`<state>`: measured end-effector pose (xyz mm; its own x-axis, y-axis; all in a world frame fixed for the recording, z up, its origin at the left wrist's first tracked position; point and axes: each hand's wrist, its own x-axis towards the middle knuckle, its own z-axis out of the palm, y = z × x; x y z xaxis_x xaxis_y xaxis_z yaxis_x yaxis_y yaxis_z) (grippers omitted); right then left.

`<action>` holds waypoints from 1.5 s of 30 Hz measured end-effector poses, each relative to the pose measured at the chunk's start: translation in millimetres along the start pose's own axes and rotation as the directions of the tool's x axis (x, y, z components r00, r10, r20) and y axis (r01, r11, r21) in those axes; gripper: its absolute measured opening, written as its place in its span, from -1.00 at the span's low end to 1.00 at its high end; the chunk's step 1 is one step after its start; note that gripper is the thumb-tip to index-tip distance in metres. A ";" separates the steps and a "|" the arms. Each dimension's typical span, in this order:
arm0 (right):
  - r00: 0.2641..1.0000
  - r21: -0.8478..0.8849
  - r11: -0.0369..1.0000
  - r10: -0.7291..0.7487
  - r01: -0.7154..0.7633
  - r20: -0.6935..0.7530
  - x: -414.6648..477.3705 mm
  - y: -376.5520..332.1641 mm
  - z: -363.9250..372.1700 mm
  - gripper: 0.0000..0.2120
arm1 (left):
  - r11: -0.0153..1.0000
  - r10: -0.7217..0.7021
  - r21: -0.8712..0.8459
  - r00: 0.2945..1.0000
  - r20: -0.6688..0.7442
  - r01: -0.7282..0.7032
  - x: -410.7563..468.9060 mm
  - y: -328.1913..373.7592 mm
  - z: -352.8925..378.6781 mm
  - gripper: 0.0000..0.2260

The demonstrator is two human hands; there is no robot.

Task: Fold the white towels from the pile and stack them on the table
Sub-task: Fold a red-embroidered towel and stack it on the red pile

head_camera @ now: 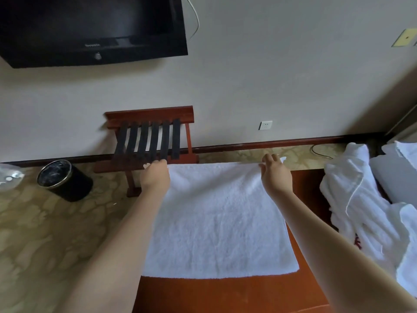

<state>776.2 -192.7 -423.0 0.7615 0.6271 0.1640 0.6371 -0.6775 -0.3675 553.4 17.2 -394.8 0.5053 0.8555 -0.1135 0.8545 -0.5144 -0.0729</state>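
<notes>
- White towel (216, 222) lies spread flat on the reddish wooden table (225, 294).
- Left hand (155, 177) pinches the towel's far left corner, fingers curled.
- Right hand (274, 175) lies over the far right corner; whether it grips cannot be told.
- Crumpled white pile (361, 199) sits to the towel's right.
- Luggage rack (153, 141) and black waste bin (65, 179) stand on the floor.
</notes>
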 end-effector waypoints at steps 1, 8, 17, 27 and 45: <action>1.000 0.004 1.000 0.008 -0.008 0.011 -3.3 1.1 5.7 -0.85 | 1.000 0.000 0.007 1.000 0.009 0.000 -0.5 -1.0 5.8 -0.78; 0.998 0.108 0.993 0.061 -0.057 -0.028 -52.1 6.7 16.3 -0.89 | 0.990 -0.013 -0.140 0.999 -0.037 0.008 -40.1 -13.7 40.3 -0.86; 0.990 0.162 0.987 0.025 -0.002 -0.138 -136.9 17.1 1.0 -0.93 | 0.951 -0.033 -0.308 0.987 -0.159 -0.018 -122.1 -31.6 60.2 -0.93; 0.988 0.132 0.989 -0.041 0.061 -0.148 -224.2 39.6 8.7 -0.87 | 0.915 0.031 -0.368 0.938 -0.345 -0.165 -199.8 -47.2 96.4 -0.77; 0.986 -0.053 0.999 0.015 -0.006 0.167 -238.9 55.7 23.2 -0.89 | 0.965 0.032 -0.259 0.999 -0.036 -0.041 -219.6 -48.1 135.8 -0.97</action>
<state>627.0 -371.4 -503.9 0.7405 0.6720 0.0037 0.6377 -0.7010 -0.3192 385.0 -154.1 -500.9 0.5368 0.8399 -0.0799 0.8352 -0.5156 0.1913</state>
